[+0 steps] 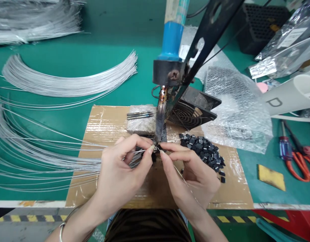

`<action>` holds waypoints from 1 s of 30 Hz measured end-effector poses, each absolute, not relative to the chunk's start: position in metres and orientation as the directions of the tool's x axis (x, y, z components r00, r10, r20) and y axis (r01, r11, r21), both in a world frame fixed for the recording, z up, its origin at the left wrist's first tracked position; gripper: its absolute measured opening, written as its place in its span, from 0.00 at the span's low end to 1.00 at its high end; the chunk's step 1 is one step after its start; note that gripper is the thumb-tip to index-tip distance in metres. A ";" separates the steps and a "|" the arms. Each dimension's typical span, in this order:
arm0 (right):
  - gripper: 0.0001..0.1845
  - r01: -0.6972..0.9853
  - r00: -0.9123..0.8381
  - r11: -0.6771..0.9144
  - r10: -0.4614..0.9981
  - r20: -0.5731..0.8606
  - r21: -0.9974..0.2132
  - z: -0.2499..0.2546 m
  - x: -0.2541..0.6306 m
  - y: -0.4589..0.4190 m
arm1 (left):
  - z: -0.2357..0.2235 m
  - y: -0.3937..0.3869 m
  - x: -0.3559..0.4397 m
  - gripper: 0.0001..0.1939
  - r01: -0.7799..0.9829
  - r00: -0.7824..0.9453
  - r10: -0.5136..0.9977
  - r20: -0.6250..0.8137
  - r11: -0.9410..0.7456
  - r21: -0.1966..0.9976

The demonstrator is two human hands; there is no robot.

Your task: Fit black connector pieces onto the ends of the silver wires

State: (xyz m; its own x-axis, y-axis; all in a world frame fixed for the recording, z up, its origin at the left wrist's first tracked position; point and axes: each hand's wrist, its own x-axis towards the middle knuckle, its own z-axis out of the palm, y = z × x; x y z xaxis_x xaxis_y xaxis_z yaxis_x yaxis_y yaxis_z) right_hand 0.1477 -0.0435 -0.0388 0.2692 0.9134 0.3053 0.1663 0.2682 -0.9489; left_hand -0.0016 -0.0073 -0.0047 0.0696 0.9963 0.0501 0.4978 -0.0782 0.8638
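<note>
A blue-handled soldering iron (172,38) is clamped upright in a black bracket (202,37), its tip pointing down between my fingertips. My left hand (124,171) pinches the end of a thin grey wire (138,151) just left of the tip. From the right, my right hand (192,178) pinches a thin solder wire (181,176), which trails down over the palm. Something small and shiny lies at the tip, mostly hidden by the fingers. Many loose grey wires (89,164) run under my left hand. Small black parts (204,151) are heaped beside my right hand.
Cardboard (94,124) covers the work area. Behind the iron are a fan (192,111) and a block with metal rods (141,116). A wire bundle (71,84) lies left. Bubble wrap (235,111), a yellow sponge (271,177) and orange-handled pliers (300,164) lie right.
</note>
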 end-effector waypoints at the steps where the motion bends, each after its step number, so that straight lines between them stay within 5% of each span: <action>1: 0.14 0.159 0.271 0.265 0.915 0.301 -0.951 -0.039 0.148 -0.044 | -0.005 -0.007 -0.002 0.07 0.494 0.072 0.996 0.050 -0.080 0.866; 10: 0.08 0.134 0.276 0.190 0.935 0.220 -0.973 -0.039 0.152 -0.045 | -0.009 -0.012 -0.004 0.08 0.618 0.096 0.982 0.163 -0.187 0.764; 14: 0.02 0.188 0.512 0.095 0.840 0.180 -0.978 -0.039 0.171 -0.048 | -0.019 -0.017 -0.012 0.09 0.756 0.147 0.895 0.421 -0.376 0.535; 17: 0.14 0.131 0.599 0.101 0.785 0.160 -0.986 -0.045 0.194 -0.052 | -0.032 -0.021 -0.019 0.11 0.802 0.193 0.813 0.550 -0.453 0.388; 26: 0.26 -0.052 0.696 0.176 0.712 0.091 -0.983 -0.078 0.236 -0.063 | -0.040 -0.025 -0.030 0.08 0.809 0.101 0.860 0.500 -0.364 0.462; 30: 0.27 -0.055 0.681 0.216 0.722 0.122 -0.975 -0.079 0.237 -0.064 | -0.025 0.007 -0.055 0.02 0.881 0.057 0.857 0.512 -0.284 0.377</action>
State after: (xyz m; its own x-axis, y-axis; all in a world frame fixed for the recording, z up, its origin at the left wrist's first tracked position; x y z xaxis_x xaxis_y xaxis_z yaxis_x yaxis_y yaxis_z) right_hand 0.2367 -0.0637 -0.0792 0.6807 0.7224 0.1216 -0.0547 0.2157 -0.9749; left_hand -0.0554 0.0074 -0.0250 0.0573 0.8570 0.5121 0.8813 -0.2844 0.3774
